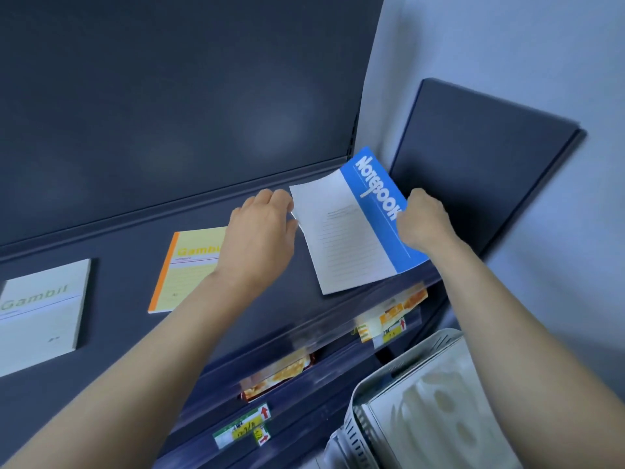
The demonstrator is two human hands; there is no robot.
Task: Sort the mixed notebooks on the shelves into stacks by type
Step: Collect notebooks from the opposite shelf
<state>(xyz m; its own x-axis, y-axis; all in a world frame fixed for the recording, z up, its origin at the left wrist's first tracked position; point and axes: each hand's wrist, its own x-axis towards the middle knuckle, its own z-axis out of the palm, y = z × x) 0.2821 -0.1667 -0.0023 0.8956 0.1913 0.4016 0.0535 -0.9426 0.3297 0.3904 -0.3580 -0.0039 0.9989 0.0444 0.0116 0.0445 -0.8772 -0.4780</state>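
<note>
A blue-and-white notebook (pixel 351 228) printed "Notebook" is tilted above the right end of the dark shelf (pixel 118 367). My right hand (pixel 422 220) grips its blue right edge. At the notebook's white left edge, my left hand (pixel 260 228) has its fingers curled; whether they pinch the edge is unclear. A yellow "Gambil" notebook (pixel 184 269) with an orange spine lies flat on the shelf left of my left hand, partly hidden by that wrist. Further left lies a pale grey-green "Gambil" notebook (pixel 40 313), also flat.
The shelf's back panel rises behind the notebooks. Lower shelves below carry orange packets (pixel 277 374) and price labels (pixel 241 428). A white slatted basket (pixel 416 401) with pale contents stands at the lower right. A dark side panel (pixel 473 157) closes the shelf's right end.
</note>
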